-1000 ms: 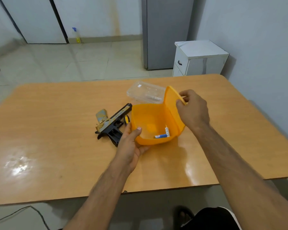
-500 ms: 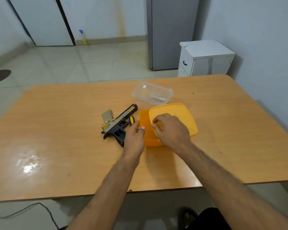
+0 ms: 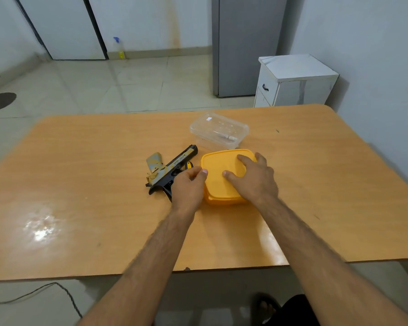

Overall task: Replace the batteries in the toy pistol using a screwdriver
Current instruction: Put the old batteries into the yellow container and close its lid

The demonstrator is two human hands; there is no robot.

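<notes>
A black and tan toy pistol [image 3: 167, 169] lies on the wooden table [image 3: 80, 184], left of an orange plastic box [image 3: 218, 182] whose orange lid is down on it. A yellow-and-black screwdriver handle [image 3: 188, 164] peeks out between pistol and box. My left hand [image 3: 190, 187] grips the box's left side, covering part of the pistol's grip. My right hand [image 3: 252, 178] lies flat on the lid, fingers spread, pressing down. The batteries inside the box are hidden.
A clear plastic container [image 3: 219, 130] with a small item inside stands just behind the orange box. Past the table's far edge are a white cabinet [image 3: 295, 81] and a grey fridge [image 3: 245, 43]. A cable [image 3: 45, 290] lies on the floor.
The orange lid, held open upright by my right hand a second ago, has been swung down onto the box. My right hand now rests on top of it; my left hand stays at the box's side.
</notes>
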